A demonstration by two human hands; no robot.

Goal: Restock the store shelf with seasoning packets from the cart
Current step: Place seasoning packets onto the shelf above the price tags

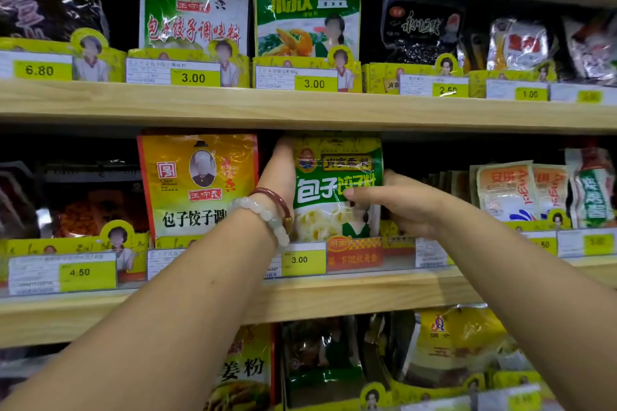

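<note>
Two bare forearms reach up and away from the lower corners of the view, converging on the middle shelf. The left forearm rises from the near left, and its wrist carries a pale green bead bracelet (267, 213) and a thin dark red bangle (274, 197). Beyond the wrist, the left hand (279, 173) stands edge-on and upright, its back toward the orange packet on the left, fingers stretched up along the left edge of the green and white plastic seasoning packet (337, 187); the fingertips pass behind the packet's upper corner, so how they lie there cannot be told. The right forearm comes in from the near right, more level. The right hand (405, 207) pinches the packet's right edge, thumb laid across the printed front and the other fingers curled behind it.

The packet stands upright in the middle tier of the light wooden store shelf (334, 297), its lower edge tucked behind the yellow cardboard display front, just above a yellow price tag reading 3.00 (302, 260). Just to its left stands an orange and yellow foil packet with red lettering (197, 183); to the right, well apart, lean pale sachets with orange print (507, 190).

Farther up, the top tier holds a green and white packet (195, 7) and a green packet with yellow characters (307, 17).
</note>
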